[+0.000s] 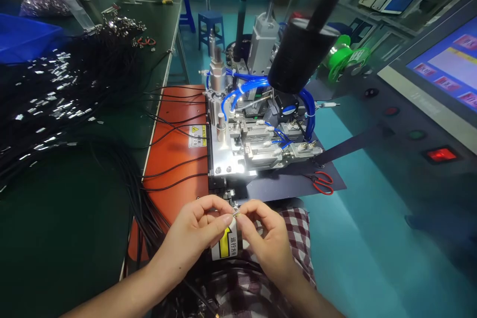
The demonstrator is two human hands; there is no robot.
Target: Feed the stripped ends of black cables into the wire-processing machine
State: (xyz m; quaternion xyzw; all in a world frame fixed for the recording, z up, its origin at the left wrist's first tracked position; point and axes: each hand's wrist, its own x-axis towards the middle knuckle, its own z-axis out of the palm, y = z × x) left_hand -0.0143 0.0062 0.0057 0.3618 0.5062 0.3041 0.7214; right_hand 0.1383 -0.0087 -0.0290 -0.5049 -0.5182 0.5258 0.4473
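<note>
My left hand (203, 226) and my right hand (263, 233) meet above my lap at the front edge of the machine (223, 151). Both are closed in a pinch, thumb against forefinger. Between the fingertips shows a tiny pale wire end (235, 213), mostly covered by the fingers. Just beneath the hands is a label with a yellow arrow (224, 244). Black cables (179, 182) lie side by side across the orange plate (175, 139), their ends reaching the machine's left side.
Bundles of black cables (74, 84) with shiny ends cover much of the dark green table at left, near a blue bin (28, 39). Red-handled scissors (322, 182) lie right of the machine. A black cylinder (298, 57) hangs overhead; a control panel (428, 109) stands at right.
</note>
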